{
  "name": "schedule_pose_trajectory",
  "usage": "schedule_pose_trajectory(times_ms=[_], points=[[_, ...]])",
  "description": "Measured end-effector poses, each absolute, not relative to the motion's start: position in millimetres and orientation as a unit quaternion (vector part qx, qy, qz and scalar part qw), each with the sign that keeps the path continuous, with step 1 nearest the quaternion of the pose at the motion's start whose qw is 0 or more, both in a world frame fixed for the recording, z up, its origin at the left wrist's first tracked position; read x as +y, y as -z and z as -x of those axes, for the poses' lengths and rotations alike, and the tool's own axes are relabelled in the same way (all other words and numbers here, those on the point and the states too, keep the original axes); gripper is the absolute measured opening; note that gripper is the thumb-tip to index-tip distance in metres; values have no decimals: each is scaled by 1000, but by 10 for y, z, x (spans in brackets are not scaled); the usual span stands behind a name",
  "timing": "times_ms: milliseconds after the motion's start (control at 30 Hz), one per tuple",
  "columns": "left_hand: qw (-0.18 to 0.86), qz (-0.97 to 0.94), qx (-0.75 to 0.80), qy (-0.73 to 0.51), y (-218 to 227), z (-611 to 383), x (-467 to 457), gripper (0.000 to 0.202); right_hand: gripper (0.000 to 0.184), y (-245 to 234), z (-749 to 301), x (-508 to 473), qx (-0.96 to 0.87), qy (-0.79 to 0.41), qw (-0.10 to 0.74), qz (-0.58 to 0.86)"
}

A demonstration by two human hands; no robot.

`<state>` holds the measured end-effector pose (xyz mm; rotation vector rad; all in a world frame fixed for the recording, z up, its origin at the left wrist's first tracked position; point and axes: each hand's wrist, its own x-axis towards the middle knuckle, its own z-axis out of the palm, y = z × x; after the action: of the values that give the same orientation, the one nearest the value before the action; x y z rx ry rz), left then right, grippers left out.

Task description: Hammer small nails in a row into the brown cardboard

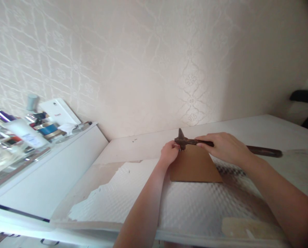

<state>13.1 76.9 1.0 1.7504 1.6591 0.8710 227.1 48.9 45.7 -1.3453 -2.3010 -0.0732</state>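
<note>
My right hand (pixel 223 146) is wrapped round the dark handle of an old hammer (pixel 264 151). The rusty hammer head hangs over the far left corner of a flat brown board (pixel 196 167). Close beside that head, my left hand (pixel 169 152) is closed in a pinch at the board's corner. A small reddish and shiny bit shows at its fingertips, too small to name. The board lies flat on a textured whitish sheet (pixel 107 198), which covers part of the white tabletop (pixel 128 148).
At the left a white cabinet (pixel 58 175) rises above the tabletop. Crowded on it are a white tube (pixel 27 132), a white box (pixel 59 111) and several bottles. A patterned wall (pixel 143 69) stands behind. Part of a black armrest-like shape (pixel 307 98) shows at the right.
</note>
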Motion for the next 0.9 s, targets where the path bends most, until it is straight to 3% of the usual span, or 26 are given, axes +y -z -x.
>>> schedule_pose_trajectory(times_ms=[900], points=[[286, -656, 617, -327, 1, -125, 774, 23, 31, -474, -2248, 468, -837, 31, 230, 496]])
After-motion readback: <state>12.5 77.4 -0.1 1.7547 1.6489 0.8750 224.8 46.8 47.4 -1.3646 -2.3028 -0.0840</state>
